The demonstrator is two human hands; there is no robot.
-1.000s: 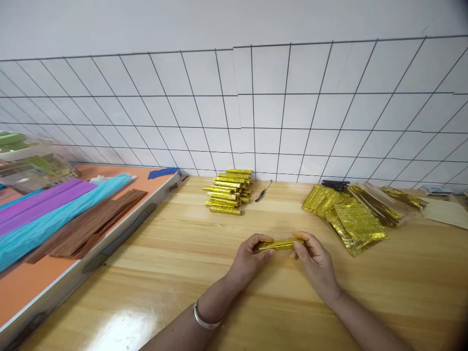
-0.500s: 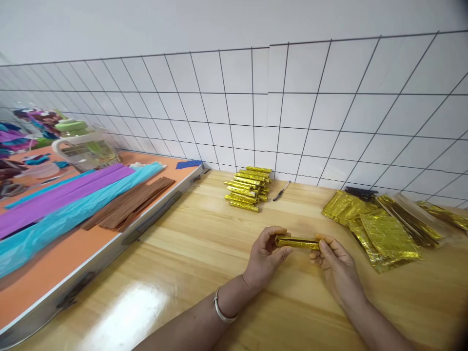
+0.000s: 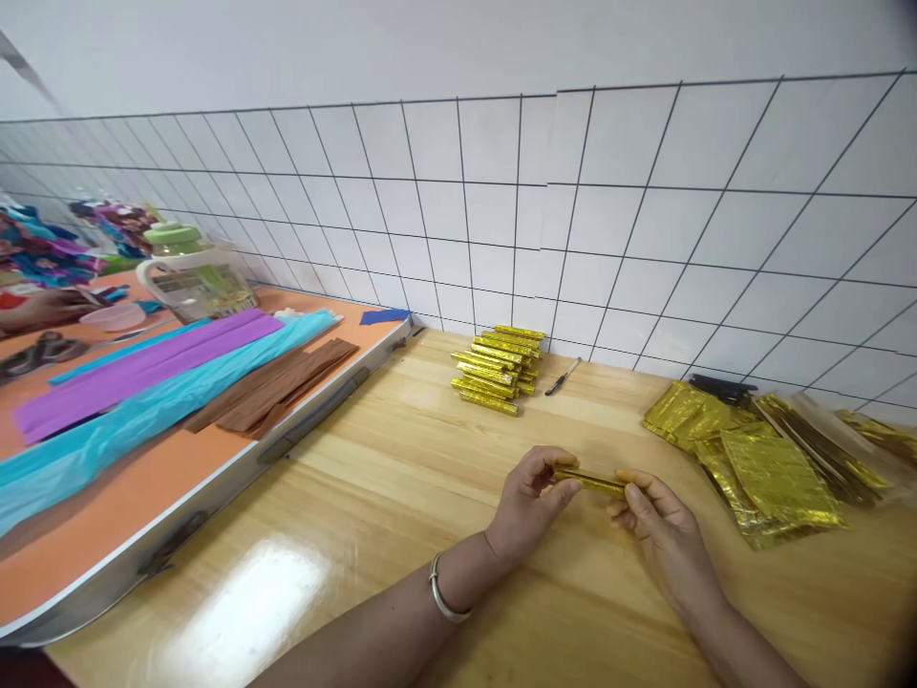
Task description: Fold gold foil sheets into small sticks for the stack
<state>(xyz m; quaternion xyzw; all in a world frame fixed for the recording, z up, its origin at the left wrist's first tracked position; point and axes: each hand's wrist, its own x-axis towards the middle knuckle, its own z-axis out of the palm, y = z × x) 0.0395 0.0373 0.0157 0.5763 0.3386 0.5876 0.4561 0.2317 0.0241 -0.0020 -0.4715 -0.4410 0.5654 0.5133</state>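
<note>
Between my two hands, above the wooden table [image 3: 401, 478], is a narrow folded strip of shiny gold foil [image 3: 593, 482]. My left hand [image 3: 531, 502] pinches its left end between thumb and fingers. The right end is gripped by my right hand [image 3: 663, 526], thumb on the near side. Beyond my left hand lies a pile of similar folded gold foil strips [image 3: 498, 371], stacked near the wall. To the right of my right hand, flat gold foil packets [image 3: 784, 475] lie overlapping on the table.
A pen [image 3: 563, 377] lies right of the pile. On the left, a raised orange surface [image 3: 143, 497] with a metal edge carries purple crepe paper [image 3: 150, 373], blue and brown strips, scissors [image 3: 43, 355] and a clear jug [image 3: 197, 287]. Another person's hand [image 3: 50, 311] is at far left.
The gold foil strip looks narrower, its opening pressed closer together between my hands. The camera view has shifted slightly left, and another person's hand now shows more plainly at far left.
</note>
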